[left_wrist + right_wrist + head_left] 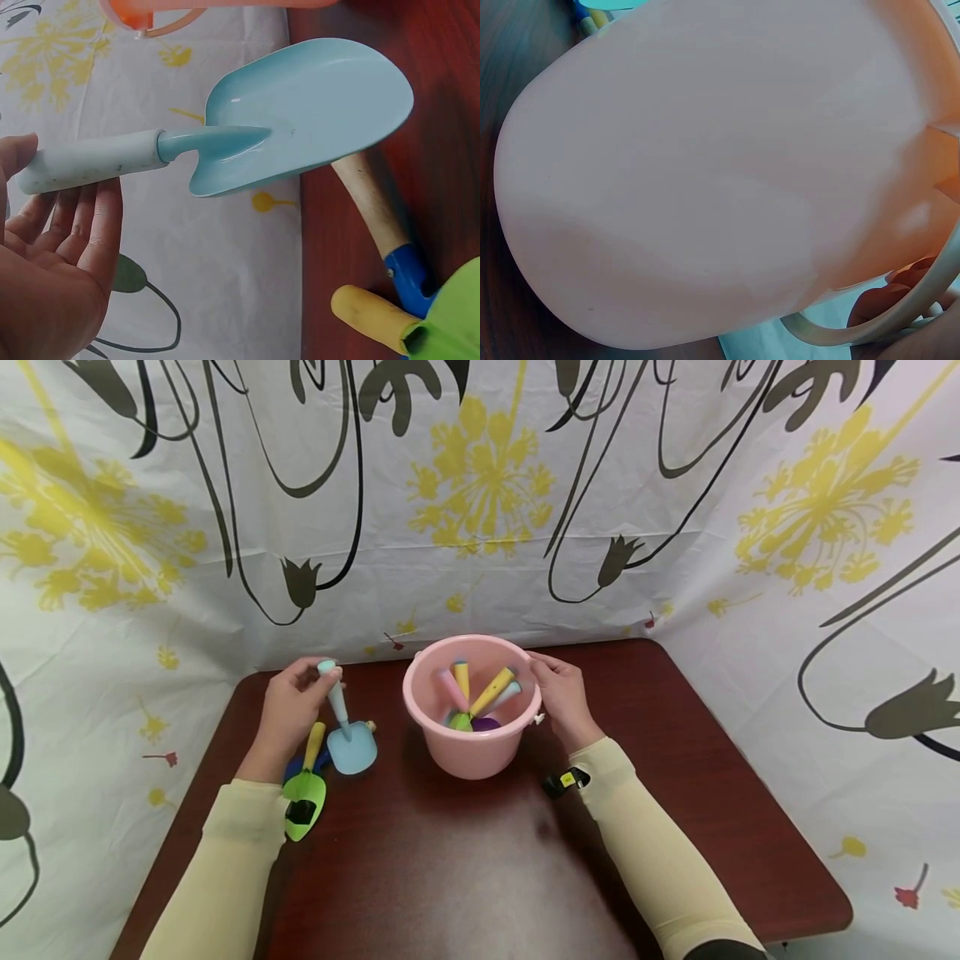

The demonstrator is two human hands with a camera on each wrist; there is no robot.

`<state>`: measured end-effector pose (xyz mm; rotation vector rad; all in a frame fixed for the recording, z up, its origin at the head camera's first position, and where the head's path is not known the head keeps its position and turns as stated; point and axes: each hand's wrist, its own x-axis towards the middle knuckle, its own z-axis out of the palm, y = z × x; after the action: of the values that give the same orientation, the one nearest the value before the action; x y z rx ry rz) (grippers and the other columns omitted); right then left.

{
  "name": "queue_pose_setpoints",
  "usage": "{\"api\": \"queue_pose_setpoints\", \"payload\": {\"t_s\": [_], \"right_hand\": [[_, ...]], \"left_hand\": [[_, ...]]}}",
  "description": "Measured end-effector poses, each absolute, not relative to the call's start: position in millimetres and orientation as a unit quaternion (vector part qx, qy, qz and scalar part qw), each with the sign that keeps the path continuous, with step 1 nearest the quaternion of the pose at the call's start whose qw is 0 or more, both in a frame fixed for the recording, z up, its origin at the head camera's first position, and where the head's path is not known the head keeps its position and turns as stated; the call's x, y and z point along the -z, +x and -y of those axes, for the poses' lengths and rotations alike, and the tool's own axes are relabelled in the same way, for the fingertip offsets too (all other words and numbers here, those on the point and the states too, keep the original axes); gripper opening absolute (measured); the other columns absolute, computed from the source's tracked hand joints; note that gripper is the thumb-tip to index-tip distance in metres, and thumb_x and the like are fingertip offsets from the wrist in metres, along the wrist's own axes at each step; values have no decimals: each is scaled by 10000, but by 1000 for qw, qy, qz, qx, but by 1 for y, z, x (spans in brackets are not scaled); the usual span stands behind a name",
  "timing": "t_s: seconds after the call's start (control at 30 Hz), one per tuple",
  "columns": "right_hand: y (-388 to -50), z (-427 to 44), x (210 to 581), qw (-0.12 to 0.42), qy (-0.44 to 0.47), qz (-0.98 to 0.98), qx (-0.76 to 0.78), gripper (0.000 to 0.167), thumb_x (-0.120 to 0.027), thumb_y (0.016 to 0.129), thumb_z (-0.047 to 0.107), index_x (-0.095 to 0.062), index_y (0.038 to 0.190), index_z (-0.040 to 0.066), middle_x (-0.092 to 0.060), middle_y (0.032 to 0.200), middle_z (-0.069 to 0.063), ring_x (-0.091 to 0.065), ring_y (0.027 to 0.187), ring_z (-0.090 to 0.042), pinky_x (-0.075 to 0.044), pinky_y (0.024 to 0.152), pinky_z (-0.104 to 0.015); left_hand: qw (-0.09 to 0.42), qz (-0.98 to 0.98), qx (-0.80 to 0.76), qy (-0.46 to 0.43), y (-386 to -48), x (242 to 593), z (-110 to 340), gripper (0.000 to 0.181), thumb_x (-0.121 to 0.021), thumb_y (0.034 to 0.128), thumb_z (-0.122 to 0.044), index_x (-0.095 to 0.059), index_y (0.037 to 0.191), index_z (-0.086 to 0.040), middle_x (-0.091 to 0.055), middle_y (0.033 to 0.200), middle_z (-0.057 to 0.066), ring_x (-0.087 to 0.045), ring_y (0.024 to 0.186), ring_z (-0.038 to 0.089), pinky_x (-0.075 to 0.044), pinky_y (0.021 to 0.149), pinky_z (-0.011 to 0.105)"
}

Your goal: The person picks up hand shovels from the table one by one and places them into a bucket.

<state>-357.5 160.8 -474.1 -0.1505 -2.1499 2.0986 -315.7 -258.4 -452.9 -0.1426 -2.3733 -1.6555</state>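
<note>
My left hand (pixel 288 710) pinches the end of a light blue hand trowel's handle, thumb on one side and fingers on the other. The trowel (pixel 315 105) points blade-down in the head view, above the table's left part. Close under it lie a green trowel (pixel 306 793) with a yellow handle and a blue tool with a wooden handle (pixel 367 199), partly covered. My right hand (pixel 562 693) holds the rim of a pink bucket (pixel 472 752) at its right side. Inside the bucket stand several tools with pink, yellow (pixel 492 691) and light blue handles; their lower ends are mostly hidden.
The dark red-brown table (pixel 450 860) has rounded corners. A patterned white cloth (pixel 487 585) hangs behind it and at both sides. The bucket's pale carrying handle (pixel 885 326) curves past my right fingers in the right wrist view.
</note>
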Motion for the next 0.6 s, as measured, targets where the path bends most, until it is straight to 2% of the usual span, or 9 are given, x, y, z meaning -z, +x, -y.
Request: {"api": "queue_pose_setpoints", "payload": {"t_s": [0.17, 0.43, 0.6], "right_hand": [[-358, -161, 474, 74, -46, 715, -693, 331, -674, 1095, 284, -802, 1355, 124, -773, 1301, -153, -792, 996, -236, -660, 714, -334], [-357, -161, 474, 75, -46, 716, -693, 338, -669, 1093, 284, -798, 1360, 121, -773, 1309, -145, -789, 1038, -239, -668, 762, -363], [-357, -161, 474, 70, -49, 717, -692, 343, -668, 1094, 290, -795, 1368, 128, -770, 1318, -145, -790, 1044, -238, -665, 762, -344]], "left_hand": [[137, 809, 568, -58, -315, 447, 257, 445, -726, 1093, -385, -704, 1380, -46, -757, 1137, -31, -734, 1044, 79, -565, 890, 209], [161, 802, 570, -81, -312, 438, 255, 397, -743, 1090, -295, -697, 1391, -41, -758, 1177, 39, -735, 1032, 69, -553, 941, 183], [169, 803, 564, -98, -308, 425, 250, 413, -748, 1087, -297, -698, 1386, -16, -748, 1156, 6, -719, 1060, 94, -547, 948, 193]]}}
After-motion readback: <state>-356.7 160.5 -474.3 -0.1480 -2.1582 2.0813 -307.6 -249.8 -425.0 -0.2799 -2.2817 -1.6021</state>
